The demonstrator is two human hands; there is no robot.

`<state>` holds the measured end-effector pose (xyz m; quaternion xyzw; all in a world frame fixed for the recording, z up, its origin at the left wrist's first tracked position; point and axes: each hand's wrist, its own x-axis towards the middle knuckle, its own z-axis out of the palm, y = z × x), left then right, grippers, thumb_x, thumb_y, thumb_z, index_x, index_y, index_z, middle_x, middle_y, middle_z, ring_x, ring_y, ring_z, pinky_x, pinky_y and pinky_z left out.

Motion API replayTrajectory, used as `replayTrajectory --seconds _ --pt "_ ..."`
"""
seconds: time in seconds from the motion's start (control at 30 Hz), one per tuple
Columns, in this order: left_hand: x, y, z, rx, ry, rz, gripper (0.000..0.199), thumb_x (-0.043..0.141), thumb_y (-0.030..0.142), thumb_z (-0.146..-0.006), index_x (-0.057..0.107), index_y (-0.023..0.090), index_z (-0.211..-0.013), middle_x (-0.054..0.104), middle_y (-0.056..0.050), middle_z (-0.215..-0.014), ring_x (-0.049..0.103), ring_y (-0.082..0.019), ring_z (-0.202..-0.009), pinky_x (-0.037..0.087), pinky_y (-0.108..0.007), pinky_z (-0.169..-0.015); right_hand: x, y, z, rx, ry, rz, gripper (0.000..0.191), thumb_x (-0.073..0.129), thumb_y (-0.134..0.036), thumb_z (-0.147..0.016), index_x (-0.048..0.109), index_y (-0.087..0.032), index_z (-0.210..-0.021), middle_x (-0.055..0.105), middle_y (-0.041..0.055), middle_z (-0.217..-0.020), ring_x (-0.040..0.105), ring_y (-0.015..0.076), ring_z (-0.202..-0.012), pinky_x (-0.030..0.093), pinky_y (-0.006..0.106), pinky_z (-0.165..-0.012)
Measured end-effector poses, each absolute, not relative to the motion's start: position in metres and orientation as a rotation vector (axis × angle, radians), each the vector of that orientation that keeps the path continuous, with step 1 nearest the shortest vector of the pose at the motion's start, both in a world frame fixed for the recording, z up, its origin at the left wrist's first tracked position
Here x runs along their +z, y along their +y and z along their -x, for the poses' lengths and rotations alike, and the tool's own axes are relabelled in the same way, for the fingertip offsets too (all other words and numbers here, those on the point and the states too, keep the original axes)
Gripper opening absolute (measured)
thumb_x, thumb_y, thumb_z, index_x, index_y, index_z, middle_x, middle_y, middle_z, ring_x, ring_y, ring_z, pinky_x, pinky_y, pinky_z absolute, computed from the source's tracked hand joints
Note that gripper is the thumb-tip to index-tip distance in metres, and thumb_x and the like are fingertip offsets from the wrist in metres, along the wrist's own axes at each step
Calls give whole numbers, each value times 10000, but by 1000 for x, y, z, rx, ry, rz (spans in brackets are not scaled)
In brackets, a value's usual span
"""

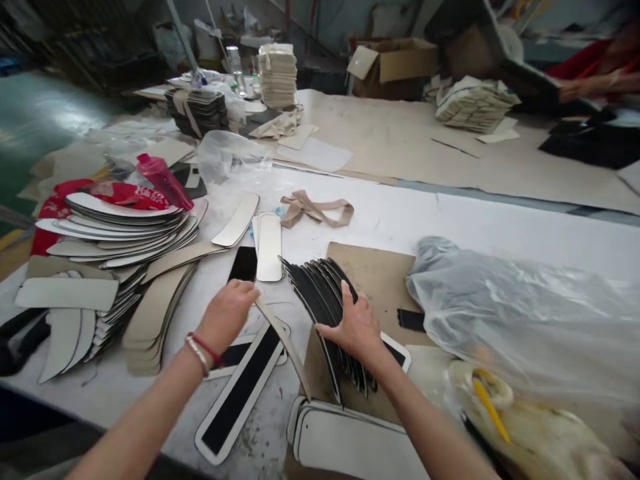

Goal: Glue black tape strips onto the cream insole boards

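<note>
My left hand [233,313] is closed, its fingertips pinching the upper end of a thin beige strip [285,343], seen nearly edge-on, that slants down to the right. My right hand [355,327] has its thumb and fingers spread over a fanned row of curved black pieces with pale edges [315,293], touching them. Below the left hand lies a long white-bordered black panel [240,393], with a similar panel partly under it. Rounded white panels [350,440] are stacked near the table's front edge. A white panel [270,247] lies beyond my left hand.
Stacks of curved white panels [125,230] and beige ones [155,313] fill the left side, near a pink bottle [163,179]. Clear plastic [500,307] and a tape roll [495,387] lie right. Beyond are a beige cloth band [320,212], an open carton [400,63] and another person's arm [600,83].
</note>
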<state>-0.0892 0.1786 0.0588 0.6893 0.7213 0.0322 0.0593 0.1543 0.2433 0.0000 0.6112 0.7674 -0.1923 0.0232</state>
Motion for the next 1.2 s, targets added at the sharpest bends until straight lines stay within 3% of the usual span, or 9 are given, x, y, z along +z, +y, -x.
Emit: replayTrajectory --seconds 0.1,0.23,0.3,0.4,0.5,0.73,0.9,1.1,1.2 --pt "18 201 39 104 2146 -2111 355 338 73 -812 609 189 -1009 588 -102 -1074 492 -247 -971 436 -392 -847 2 244 -154 -607 2361 -1883 1073 626 -625 -583 64 -220 -1403 287 200 -1288 335 363 -1167 334 461 -875" --pt "-8 208 12 441 2250 -2041 499 396 101 -822 371 231 -1302 332 -92 -1399 335 -245 -1234 318 -423 -1007 3 243 -154 -611 2354 -1876 1065 622 -622 -593 66 -206 -1401 284 213 -1285 338 371 -1156 334 471 -865" --pt "-13 189 8 502 2370 -1952 541 441 165 -832 279 205 -1347 286 -121 -1416 269 -251 -1282 282 -426 -1029 3 243 -155 -604 2374 -1881 1054 617 -624 -599 75 -205 -1399 294 214 -1273 347 373 -1145 339 476 -854" --pt "-19 136 6 396 2629 -1707 658 479 346 -834 176 113 -1369 348 -201 -1344 327 -296 -1233 311 -451 -987 2 243 -156 -609 2396 -1888 1046 612 -630 -601 81 -209 -1398 308 210 -1259 349 372 -1139 340 474 -849" --pt "-28 83 7 150 2749 -1450 711 490 472 -801 229 80 -1335 459 -207 -1205 427 -325 -1105 384 -465 -880 1 243 -156 -632 2373 -1880 1049 611 -636 -601 71 -218 -1398 301 204 -1264 340 370 -1146 332 471 -850" --pt "-42 51 -1 -111 2796 -1211 574 584 455 -741 417 82 -1146 487 -140 -996 456 -293 -941 411 -413 -778 0 244 -158 -598 2385 -1858 1047 587 -657 -609 61 -211 -1398 294 212 -1266 357 374 -1133 332 462 -847" --pt "-28 55 20 -33 2648 -1203 274 612 362 -737 504 140 -855 491 -76 -861 471 -239 -865 413 -361 -779 -4 245 -160 -565 2415 -1833 1014 549 -671 -629 94 -184 -1392 308 223 -1240 364 388 -1124 338 471 -830" --pt "-13 66 90 -157 2415 -1655 245 614 259 -721 525 173 -933 471 -139 -1183 382 -287 -1148 302 -449 -945 -6 245 -161 -559 2414 -1827 1049 546 -685 -618 46 -194 -1399 280 218 -1268 349 386 -1137 317 471 -854" --pt "-15 75 108 -225 2305 -1672 337 590 282 -735 497 153 -1031 519 -142 -1134 457 -282 -1082 335 -449 -911 -4 246 -159 -571 2390 -1843 1052 562 -681 -604 49 -219 -1398 288 209 -1266 353 377 -1143 329 457 -852"
